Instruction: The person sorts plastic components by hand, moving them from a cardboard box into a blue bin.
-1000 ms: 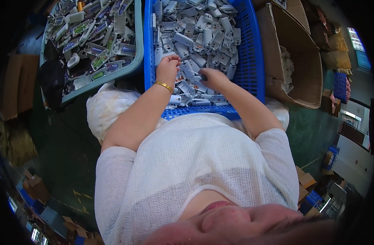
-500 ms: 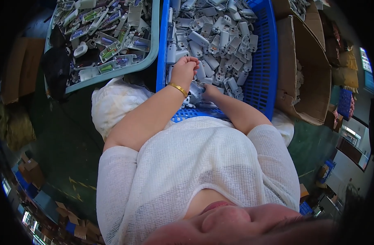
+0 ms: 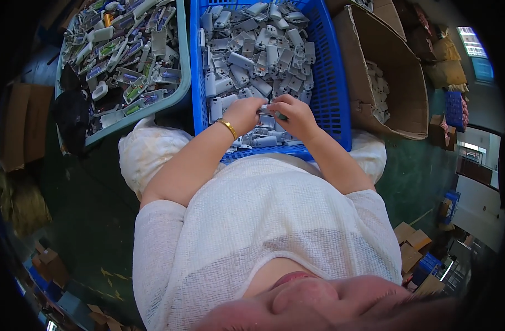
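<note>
My left hand (image 3: 246, 115), with a gold bangle on its wrist, and my right hand (image 3: 298, 116) meet over the near part of a blue plastic basket (image 3: 341, 105). Both hands are closed, fingertips pinching a small white plastic casing (image 3: 265, 109) between them. Fingers cover most of that casing, so its details cannot be made out. Below and beyond my hands lies a heap of loose grey-white plastic casings (image 3: 247, 47), some showing their hollow inner sides.
To the left stands a pale green tray (image 3: 185, 71) of open casings with purple and green parts; a black bag (image 3: 71, 118) hangs at its side. A cardboard box (image 3: 399, 88) holding white pieces stands to the right. White cloth sacks (image 3: 150, 154) flank my lap.
My right hand has come up out of the heap and joined my left hand at the small casing. The basket and tray appear shifted left in the view.
</note>
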